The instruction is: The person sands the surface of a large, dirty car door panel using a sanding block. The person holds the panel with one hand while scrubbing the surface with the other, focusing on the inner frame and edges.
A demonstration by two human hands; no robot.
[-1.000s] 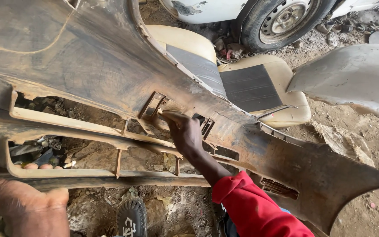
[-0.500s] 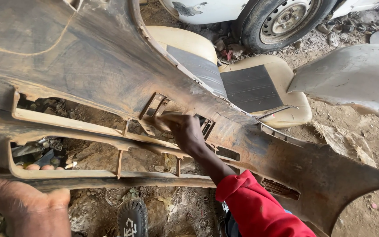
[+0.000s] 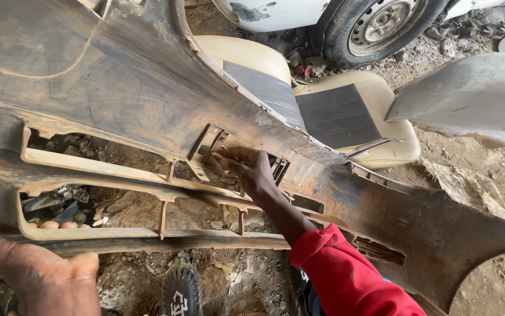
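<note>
My left hand (image 3: 42,275) grips the lower edge of the dusty bumper (image 3: 118,99), which lies tilted above the dirt ground. My right hand (image 3: 249,167) pinches a small bracket (image 3: 208,146) at the grille opening — I judge I'm working it loose, which needs steady bracing.

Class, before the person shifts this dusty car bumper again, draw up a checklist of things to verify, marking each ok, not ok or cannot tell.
1. Left hand grips the bumper at its lower edge: ok.
2. Right hand rests at the small bracket by the grille opening: ok.
3. Fingers clear of sharp edges: cannot tell.
4. Ground below free of rubble: not ok.
5. Car seat behind stays apart from the bumper: cannot tell.
</note>
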